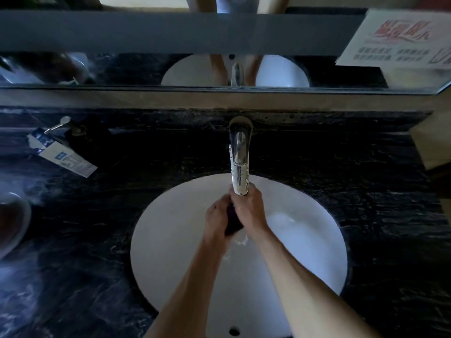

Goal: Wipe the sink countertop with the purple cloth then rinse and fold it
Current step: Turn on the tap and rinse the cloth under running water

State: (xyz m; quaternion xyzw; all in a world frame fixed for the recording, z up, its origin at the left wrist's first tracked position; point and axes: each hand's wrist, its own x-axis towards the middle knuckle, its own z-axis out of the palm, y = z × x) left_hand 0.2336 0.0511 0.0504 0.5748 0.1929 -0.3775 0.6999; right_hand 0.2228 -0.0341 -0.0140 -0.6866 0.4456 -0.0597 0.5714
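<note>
The purple cloth is bunched into a dark wad between my two hands, over the white sink basin. My left hand grips it from the left. My right hand grips it from the right, just under the spout of the chrome faucet. Most of the cloth is hidden by my fingers. Water splashes and drips below the cloth into the basin. The black marble countertop surrounds the sink.
A white and blue toothpaste box lies on the counter at the back left, beside a dark soap dispenser. A pale bowl-like object sits at the left edge. The mirror and a printed notice are behind.
</note>
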